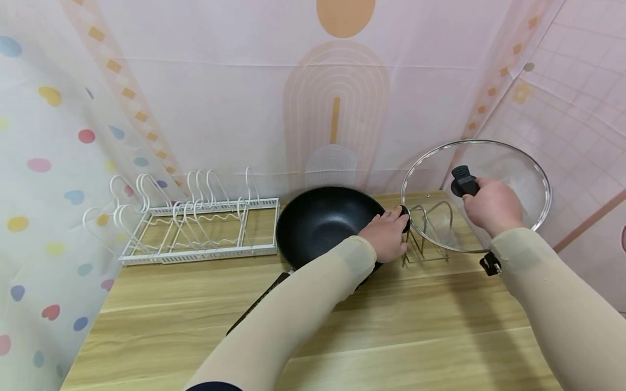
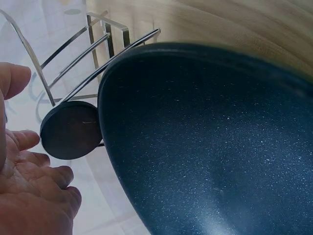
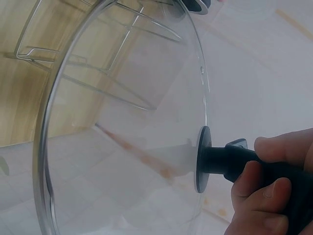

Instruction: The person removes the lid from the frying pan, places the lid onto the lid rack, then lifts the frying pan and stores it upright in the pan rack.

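Note:
My right hand [image 1: 494,206] grips the black handle [image 3: 217,160] of a large glass lid [image 1: 523,168]. The lid stands tilted nearly upright over the right end of the table, its metal rim facing left in the right wrist view. At the wok's right edge is my left hand [image 1: 386,233], its fingers stretched out beside a round black disc-shaped piece [image 2: 71,130]. This piece lies between the wok rim and a small wire rack [image 2: 80,59]; its kind is unclear. The black wok [image 1: 330,222] sits on the table, its long handle [image 1: 259,301] partly hidden by my left sleeve.
A white wire rack [image 1: 200,253] with several upright hoops stands left of the wok. The metal wire rack appears partly through the glass lid. Patterned curtains [image 1: 220,108] hang behind and at both sides of the wooden table [image 1: 186,315].

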Demonstrator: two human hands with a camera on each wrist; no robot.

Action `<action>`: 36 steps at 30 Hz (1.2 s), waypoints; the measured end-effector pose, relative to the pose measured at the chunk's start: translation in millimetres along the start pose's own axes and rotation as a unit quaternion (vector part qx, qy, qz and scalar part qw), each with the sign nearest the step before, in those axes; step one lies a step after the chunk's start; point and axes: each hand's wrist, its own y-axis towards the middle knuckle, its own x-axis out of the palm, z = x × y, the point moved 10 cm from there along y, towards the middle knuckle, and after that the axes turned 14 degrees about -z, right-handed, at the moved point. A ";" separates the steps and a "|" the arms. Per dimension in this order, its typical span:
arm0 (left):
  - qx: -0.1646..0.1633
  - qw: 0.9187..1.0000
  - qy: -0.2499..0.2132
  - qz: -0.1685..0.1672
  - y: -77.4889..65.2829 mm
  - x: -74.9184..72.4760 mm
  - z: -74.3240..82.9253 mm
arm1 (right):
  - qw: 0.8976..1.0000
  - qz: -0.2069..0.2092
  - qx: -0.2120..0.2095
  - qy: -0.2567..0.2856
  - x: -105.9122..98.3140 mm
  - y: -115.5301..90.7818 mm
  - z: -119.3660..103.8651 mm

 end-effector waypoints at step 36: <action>-0.002 0.997 0.081 0.004 5.5 -5.1 9.7 | 1.000 0.018 -0.017 0.010 2.5 -6.2 -4.8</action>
